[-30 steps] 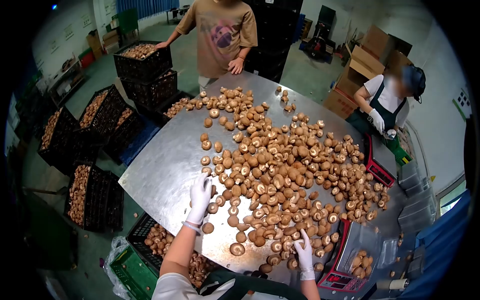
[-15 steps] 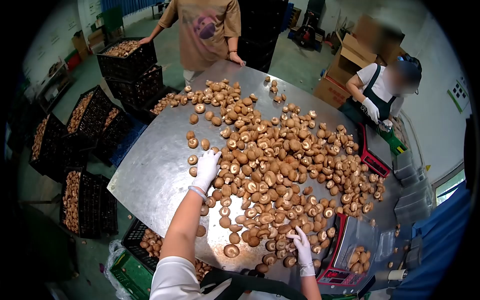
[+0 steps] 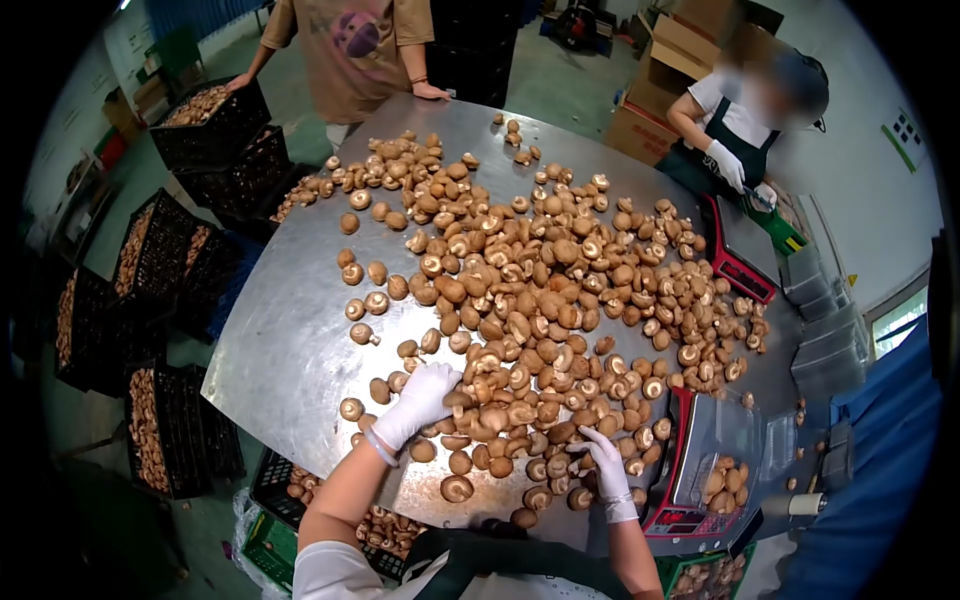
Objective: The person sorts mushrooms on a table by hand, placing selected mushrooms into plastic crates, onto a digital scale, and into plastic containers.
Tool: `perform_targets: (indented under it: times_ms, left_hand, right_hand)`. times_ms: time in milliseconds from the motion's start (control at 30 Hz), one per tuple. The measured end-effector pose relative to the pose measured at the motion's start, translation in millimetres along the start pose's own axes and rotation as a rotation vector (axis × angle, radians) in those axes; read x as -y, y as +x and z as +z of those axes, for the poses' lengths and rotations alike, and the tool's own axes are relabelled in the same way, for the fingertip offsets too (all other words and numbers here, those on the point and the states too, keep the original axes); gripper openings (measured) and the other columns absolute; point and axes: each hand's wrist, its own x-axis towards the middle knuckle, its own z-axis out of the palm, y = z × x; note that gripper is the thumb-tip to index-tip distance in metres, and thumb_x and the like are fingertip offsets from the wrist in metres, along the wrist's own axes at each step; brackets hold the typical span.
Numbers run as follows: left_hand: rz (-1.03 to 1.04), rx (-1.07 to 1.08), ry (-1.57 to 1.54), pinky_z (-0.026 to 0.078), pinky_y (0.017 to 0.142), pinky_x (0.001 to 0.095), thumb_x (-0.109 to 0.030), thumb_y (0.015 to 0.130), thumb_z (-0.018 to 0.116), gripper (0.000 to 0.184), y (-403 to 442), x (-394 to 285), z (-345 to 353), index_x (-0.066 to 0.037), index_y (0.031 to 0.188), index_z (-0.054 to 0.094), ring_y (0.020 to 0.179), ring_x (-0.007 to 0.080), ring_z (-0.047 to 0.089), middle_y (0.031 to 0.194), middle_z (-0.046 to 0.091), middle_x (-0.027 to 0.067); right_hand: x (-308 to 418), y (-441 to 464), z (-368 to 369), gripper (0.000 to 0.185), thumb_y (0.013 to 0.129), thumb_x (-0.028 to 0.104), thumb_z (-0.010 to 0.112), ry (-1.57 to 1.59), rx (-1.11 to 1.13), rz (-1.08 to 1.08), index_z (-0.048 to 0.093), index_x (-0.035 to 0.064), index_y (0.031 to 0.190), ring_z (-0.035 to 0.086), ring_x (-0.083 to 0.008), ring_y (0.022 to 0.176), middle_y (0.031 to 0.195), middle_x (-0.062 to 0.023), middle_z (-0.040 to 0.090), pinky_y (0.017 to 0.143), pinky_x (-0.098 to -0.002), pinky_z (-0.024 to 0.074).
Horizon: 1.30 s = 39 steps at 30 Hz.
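Observation:
A broad heap of brown shiitake mushrooms (image 3: 545, 300) lies on the metal table (image 3: 275, 340). At the near left edge of the heap is my left hand (image 3: 420, 400), in a white glove, its fingers stretched against several mushrooms and partly hidden by them. A mushroom (image 3: 457, 400) sits right at its fingertips. My right hand (image 3: 605, 465), also gloved, rests at the near side of the heap with its fingers apart, touching mushrooms. To its right stands a red scale (image 3: 675, 500) bearing a clear plastic box (image 3: 722, 488) of mushrooms.
Black crates (image 3: 205, 430) of mushrooms are stacked at the left. A person in a brown shirt (image 3: 365, 60) stands across the table, one hand on its edge. Another person wearing gloves (image 3: 725, 165) works beside a second red scale (image 3: 740, 265). Clear boxes (image 3: 825, 335) are piled at the right.
My left hand has come nearer to me along the heap's left edge, and mushrooms there have shifted. My right hand stays at the near side. The view has tilted slightly.

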Motion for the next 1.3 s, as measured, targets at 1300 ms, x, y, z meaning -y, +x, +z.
perform_targets:
  times_ms: [1300]
  left_hand:
    - [-0.024,-0.308,0.187,0.03,0.1,0.0488,-0.035,0.076,0.068,0.026,147.3,-126.3,25.3,-0.01,0.083,0.067,0.119,0.0291,0.046,0.098,0.062,0.0078]
  right_hand:
    - [-14.2,-7.7,-6.1,0.037,0.094,0.014,0.052,-0.007,0.113,-0.151,0.05,0.0053,0.13,0.059,-0.013,0.1,0.11,-0.0067,0.065,0.087,-0.026,0.0471]
